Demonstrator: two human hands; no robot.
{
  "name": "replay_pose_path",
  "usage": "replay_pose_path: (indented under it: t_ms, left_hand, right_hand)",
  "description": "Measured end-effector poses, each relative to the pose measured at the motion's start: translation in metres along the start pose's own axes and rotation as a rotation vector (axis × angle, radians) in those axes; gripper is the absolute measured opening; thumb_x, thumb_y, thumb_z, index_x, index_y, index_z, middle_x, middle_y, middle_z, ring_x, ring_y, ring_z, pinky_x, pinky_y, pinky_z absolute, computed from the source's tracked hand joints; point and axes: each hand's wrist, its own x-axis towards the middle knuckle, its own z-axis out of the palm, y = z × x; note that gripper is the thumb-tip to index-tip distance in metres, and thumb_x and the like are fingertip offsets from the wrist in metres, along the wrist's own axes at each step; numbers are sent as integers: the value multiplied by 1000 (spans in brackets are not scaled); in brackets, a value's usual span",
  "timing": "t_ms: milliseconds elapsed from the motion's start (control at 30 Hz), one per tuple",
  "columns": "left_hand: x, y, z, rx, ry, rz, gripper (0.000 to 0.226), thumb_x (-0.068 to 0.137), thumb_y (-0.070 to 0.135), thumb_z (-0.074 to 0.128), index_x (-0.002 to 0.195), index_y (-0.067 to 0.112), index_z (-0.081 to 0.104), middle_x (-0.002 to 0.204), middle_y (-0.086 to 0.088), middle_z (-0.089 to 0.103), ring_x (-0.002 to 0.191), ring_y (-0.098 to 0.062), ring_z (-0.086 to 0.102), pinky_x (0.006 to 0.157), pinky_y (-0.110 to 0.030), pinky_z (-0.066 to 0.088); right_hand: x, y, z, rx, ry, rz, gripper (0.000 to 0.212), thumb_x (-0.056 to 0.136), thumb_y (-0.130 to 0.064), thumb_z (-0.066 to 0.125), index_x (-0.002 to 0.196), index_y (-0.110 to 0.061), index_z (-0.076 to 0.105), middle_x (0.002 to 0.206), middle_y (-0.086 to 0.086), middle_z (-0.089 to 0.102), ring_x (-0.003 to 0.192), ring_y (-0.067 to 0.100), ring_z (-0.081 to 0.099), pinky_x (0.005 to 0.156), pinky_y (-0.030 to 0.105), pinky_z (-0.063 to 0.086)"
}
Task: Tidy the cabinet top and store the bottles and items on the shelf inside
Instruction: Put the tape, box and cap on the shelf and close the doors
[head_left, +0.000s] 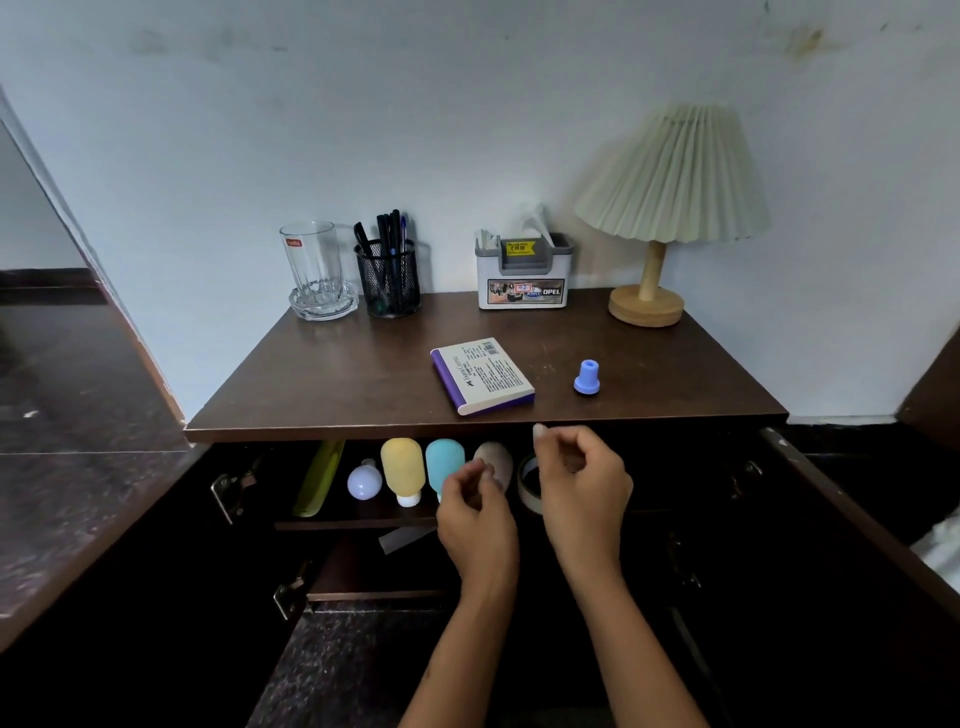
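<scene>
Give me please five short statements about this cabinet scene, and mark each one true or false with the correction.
1. The yellow bottle lies on the shelf inside the cabinet. True.
2. The small blue cap is on the shelf beside the bottles. False: it stands on the cabinet top, right of the white and purple box.
3. The right hand holds the box. False: it holds nothing visible, and the box lies on the top.
4. The lamp stands at the back right of the top. True.
5. The mesh pen holder is empty. False: it holds several pens.
</scene>
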Motion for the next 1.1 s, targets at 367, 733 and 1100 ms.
replay_pose_path:
  t_ms: [367,733,1100]
  left_hand:
    - [13,54,7,14,100,400,11,91,8,52,95,16,58,95,-3,65,77,-6,58,62,-5,41]
    - [38,57,16,153,3,356,18,91,16,48,108,15,54,107,-7,65,98,-18,61,81,-24,50]
    - [43,70,20,289,-71,293,32,95,25,42,117,5,53,115,-9,63,111,-23,56,91,-30,42]
  right_hand:
    - [43,-35,25,-85,-59,-204,23,89,-13,55,111,-11,61,109,2,65,96,12,57,82,16,39]
    - [59,-18,40,-406,-196,-168,44,94,-15,44,135,1,40,134,17,49,129,28,40,103,32,32]
    - [60,-23,45,-551,-271,-135,40,94,-20,41,128,1,44,129,19,53,126,32,39,99,35,35]
